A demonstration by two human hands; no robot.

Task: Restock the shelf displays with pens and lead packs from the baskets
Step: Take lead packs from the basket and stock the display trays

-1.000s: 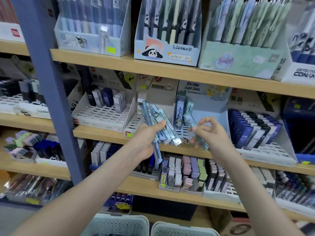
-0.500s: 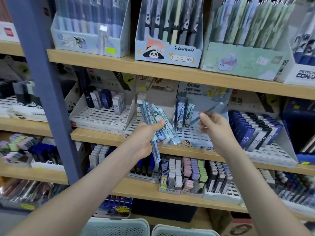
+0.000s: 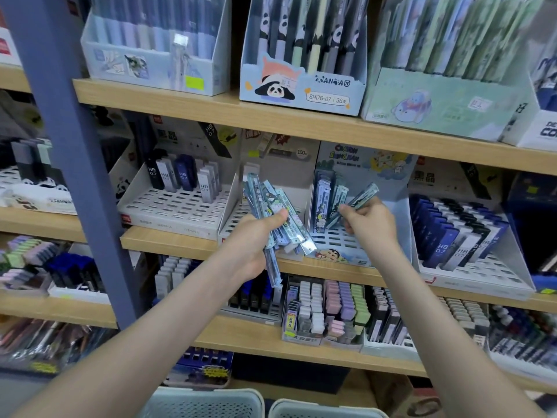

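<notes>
My left hand (image 3: pixel 256 245) grips a fanned bundle of slim blue lead packs (image 3: pixel 271 206) in front of the middle shelf. My right hand (image 3: pixel 369 220) pinches a single lead pack (image 3: pixel 363 196), tilted up to the right, over the slotted cartoon display tray (image 3: pixel 340 245). Three packs (image 3: pixel 327 194) stand in that tray's back left corner. Two pale baskets (image 3: pixel 205 402) show at the bottom edge, their contents hidden.
A blue-grey upright post (image 3: pixel 69 146) stands at the left. Neighbouring trays hold HB 0.7 lead boxes (image 3: pixel 180 176) and dark blue boxes (image 3: pixel 452 233). Pen display boxes (image 3: pixel 301 55) line the upper shelf. Eraser and lead trays (image 3: pixel 328 309) fill the lower shelf.
My right hand has carried one lead pack from beside the bundle up and right to the cartoon tray, then lowered it a little. My left hand has stayed almost still.
</notes>
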